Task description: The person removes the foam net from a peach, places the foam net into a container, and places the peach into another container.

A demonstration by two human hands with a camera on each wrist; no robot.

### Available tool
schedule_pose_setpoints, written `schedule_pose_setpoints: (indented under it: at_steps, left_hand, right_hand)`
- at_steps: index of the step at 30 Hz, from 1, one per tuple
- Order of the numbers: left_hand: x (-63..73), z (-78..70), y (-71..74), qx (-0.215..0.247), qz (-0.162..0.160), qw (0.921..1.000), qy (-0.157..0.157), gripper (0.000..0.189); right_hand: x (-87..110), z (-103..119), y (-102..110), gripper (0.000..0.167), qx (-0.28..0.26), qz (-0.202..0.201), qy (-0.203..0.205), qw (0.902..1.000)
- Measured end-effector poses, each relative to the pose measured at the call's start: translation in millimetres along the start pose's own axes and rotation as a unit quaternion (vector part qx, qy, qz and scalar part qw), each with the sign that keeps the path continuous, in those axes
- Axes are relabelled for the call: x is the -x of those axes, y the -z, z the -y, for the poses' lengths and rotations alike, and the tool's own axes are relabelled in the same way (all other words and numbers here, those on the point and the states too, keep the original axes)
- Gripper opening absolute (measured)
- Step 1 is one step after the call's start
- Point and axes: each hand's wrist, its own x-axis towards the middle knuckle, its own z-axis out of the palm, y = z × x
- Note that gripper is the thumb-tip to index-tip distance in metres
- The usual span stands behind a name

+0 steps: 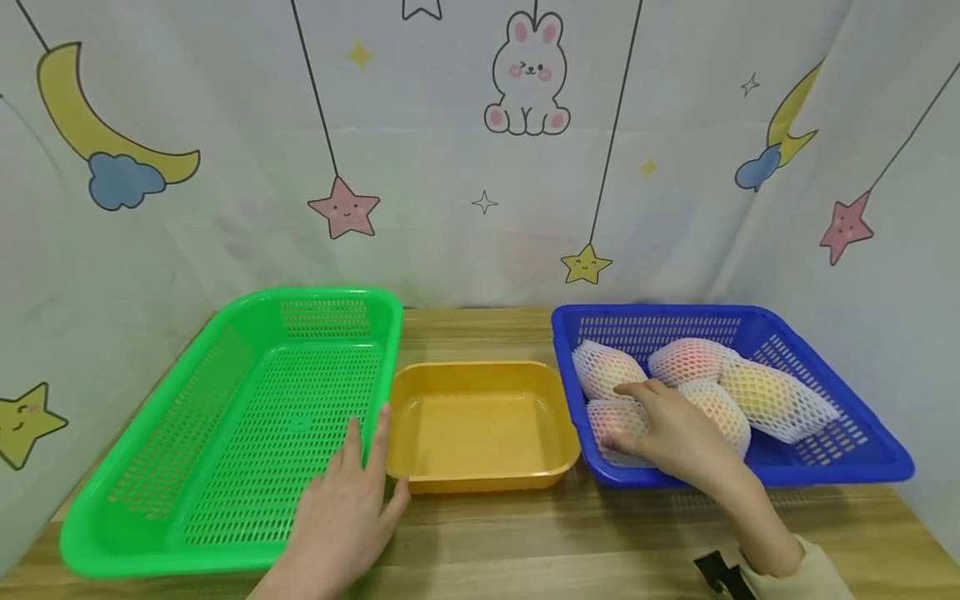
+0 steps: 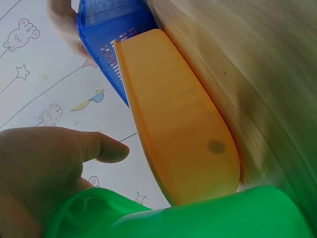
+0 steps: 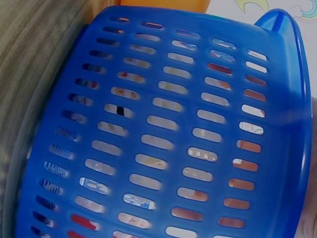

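Observation:
Several pieces of red-and-yellow round fruit in white foam nets lie in the blue basket (image 1: 832, 475) at the right. My right hand (image 1: 678, 433) reaches over its near rim, thumb and fingers spread about the near-left netted fruit (image 1: 600, 417); whether they press on it cannot be told. More netted fruit (image 1: 772, 400) lies beyond the hand. At the left, my left hand (image 1: 345, 508) rests at the near right rim of the green basket (image 1: 247, 433), fingers extended and thumb apart. In the left wrist view that thumb (image 2: 111, 148) is clear of the rim.
Between the baskets stands a shallow yellow tray (image 1: 480, 433), close against both. All three are on a wood-grain table (image 1: 495, 542). A white curtain (image 1: 450, 267) with cartoon prints hangs behind. The blue basket's slotted wall (image 3: 163, 119) fills the right wrist view.

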Motion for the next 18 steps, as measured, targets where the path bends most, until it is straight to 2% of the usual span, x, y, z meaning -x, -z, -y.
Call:
schedule_pose_setpoints:
  at_steps: [9,18]
  left_hand:
    - [0.8,-0.4,-1.5,0.005,0.022,0.9997,0.01,0.079]
    - [0.5,-0.5,-3.3,-0.002,0.003,1.0,0.001,0.077]
  right_hand:
    - [-1.5,-2.8,-3.2,0.07,-0.002,0.022,0.003,0.9997]
    - [-3.7,-4.8,-4.0,0.071,-0.012,0.05,0.0,0.9987]
